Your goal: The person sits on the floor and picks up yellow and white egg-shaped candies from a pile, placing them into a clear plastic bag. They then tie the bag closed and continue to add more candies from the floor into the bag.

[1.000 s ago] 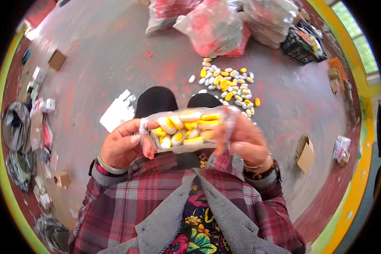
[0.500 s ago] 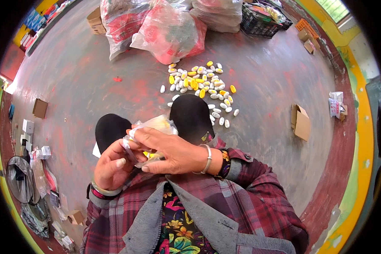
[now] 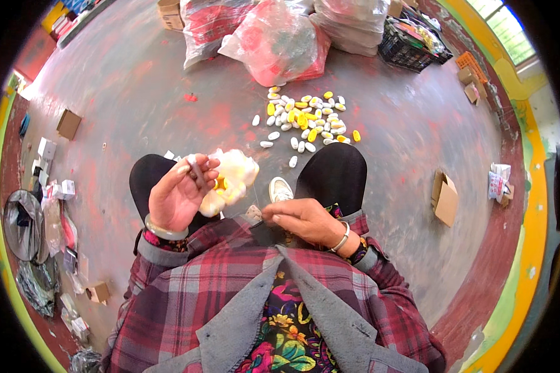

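Note:
My left hand is raised over my lap with its fingers curled round a soft, puffy white and yellow piece. A pale strip crosses its fingers. What the piece is, I cannot make out. To the right, apart from it, my right hand is closed, thumb and fingers pressed together above my lap. A faint thin line like a thread rises near its fingertips; anything in the pinch is too small to name. On the floor beyond my knees lie many small oval white and yellow pieces in a loose spread.
Large filled plastic bags stand beyond the oval pieces, with a black crate to their right. An open cardboard box lies on the right floor. Small boxes and a round dark mesh item line the left wall.
My right hand has drawn away from the left, down and to the right. The puffy piece now shows more fully in my left hand. My knees have spread and the view has shifted.

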Demonstrator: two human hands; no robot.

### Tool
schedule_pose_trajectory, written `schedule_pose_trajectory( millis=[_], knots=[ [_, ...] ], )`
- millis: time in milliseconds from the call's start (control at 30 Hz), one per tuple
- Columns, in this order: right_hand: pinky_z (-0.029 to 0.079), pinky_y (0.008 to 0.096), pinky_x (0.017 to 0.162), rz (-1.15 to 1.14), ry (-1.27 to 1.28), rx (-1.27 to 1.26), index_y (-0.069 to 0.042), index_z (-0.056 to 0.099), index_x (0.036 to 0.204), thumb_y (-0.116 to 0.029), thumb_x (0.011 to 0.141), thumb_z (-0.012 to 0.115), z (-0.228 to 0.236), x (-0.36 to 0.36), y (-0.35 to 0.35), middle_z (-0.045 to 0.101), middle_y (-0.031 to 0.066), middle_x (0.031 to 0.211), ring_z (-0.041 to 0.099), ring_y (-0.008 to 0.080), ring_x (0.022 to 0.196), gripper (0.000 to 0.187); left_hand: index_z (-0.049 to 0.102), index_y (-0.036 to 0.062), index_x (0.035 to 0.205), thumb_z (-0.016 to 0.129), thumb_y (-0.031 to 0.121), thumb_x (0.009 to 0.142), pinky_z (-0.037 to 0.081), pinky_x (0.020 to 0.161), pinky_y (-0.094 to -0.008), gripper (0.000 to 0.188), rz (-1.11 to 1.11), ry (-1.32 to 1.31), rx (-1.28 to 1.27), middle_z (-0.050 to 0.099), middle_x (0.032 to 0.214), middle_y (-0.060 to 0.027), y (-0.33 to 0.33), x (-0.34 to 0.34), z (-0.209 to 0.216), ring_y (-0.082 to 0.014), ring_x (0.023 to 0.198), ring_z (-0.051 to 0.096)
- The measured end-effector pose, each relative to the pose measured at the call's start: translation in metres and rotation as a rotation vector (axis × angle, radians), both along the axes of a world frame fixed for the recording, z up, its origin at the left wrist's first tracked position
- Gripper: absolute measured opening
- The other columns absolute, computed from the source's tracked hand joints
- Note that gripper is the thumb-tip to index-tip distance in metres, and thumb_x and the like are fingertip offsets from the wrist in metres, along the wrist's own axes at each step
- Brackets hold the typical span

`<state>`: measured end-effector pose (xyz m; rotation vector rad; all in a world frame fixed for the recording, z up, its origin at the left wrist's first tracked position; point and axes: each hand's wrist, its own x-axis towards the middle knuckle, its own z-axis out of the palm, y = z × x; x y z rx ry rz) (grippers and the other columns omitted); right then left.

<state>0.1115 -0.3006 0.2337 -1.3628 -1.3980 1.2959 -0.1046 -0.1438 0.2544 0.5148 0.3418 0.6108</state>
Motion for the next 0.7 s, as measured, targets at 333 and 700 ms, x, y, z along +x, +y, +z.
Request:
schedule_pose_trajectory(
  millis=[333,700],
  knots=[
    [0.045,0.0224,0.069,-0.004,0.111,-0.263,0.001,0.059,0.106,-0.014,0.088,0.05,-0.027,0.001,-0.003,0.062,0.0051,0.088,0.055,0.009,0.079,0.025,0.051,-0.0039,0.106,0.048,0.016,0.084,0.042,0.088,-0.0329,0.029,0.055,0.035,-0.013,0.052,0.111,-0.0208,0.02,0.002,-0.02,-0.0226,0.093,0.054],
    [0.046,0.0246,0.073,0.043,0.134,-0.295,-0.001,0.058,0.106,-0.017,0.086,0.052,-0.04,0.002,0.012,0.064,0.0071,0.091,0.056,0.0097,0.081,0.026,0.051,-0.0025,0.103,0.054,0.016,0.08,0.048,0.079,-0.03,0.029,0.114,0.297,-0.213,0.055,0.108,-0.0215,0.064,0.059,-0.048,-0.0208,0.084,0.059]
  ],
)
